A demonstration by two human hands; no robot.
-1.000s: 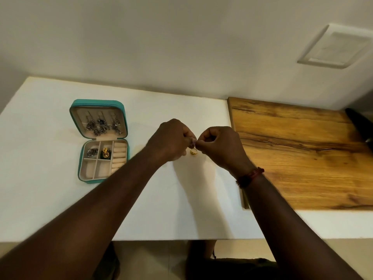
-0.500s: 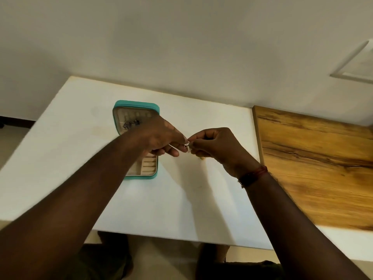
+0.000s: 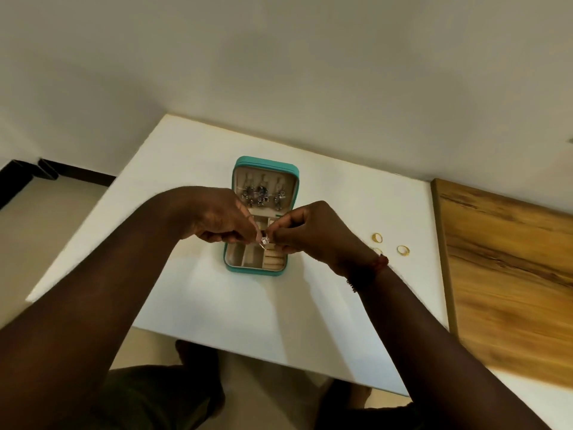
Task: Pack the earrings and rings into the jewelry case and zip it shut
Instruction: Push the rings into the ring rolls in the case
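— Behind both hands, what is taking up the most room?

— Pale wall, and below it a white tabletop that is stretching out under both forearms. Off beyond the right hand, a wooden board is lying flat, butting against the table's edge.

— And the case?

— A teal jewelry case is sitting open directly beneath the two hands, its lid standing up on the far side of them. Dark, sparkly earrings are hanging in a row inside that lid, just past the knuckles. The base compartments nearest the person are showing cream lining and ring rolls.

— What are the hands doing?

— The left hand and the right hand are meeting fingertip to fingertip over the case, both pinching closed on one small silvery stone-set piece. Whether it is a ring or an earring, I cannot tell. A red thread bracelet is circling the right wrist.

— Anything left outside?

— Gold rings: one just beyond the right wrist, another a little farther out, both lying on the table.
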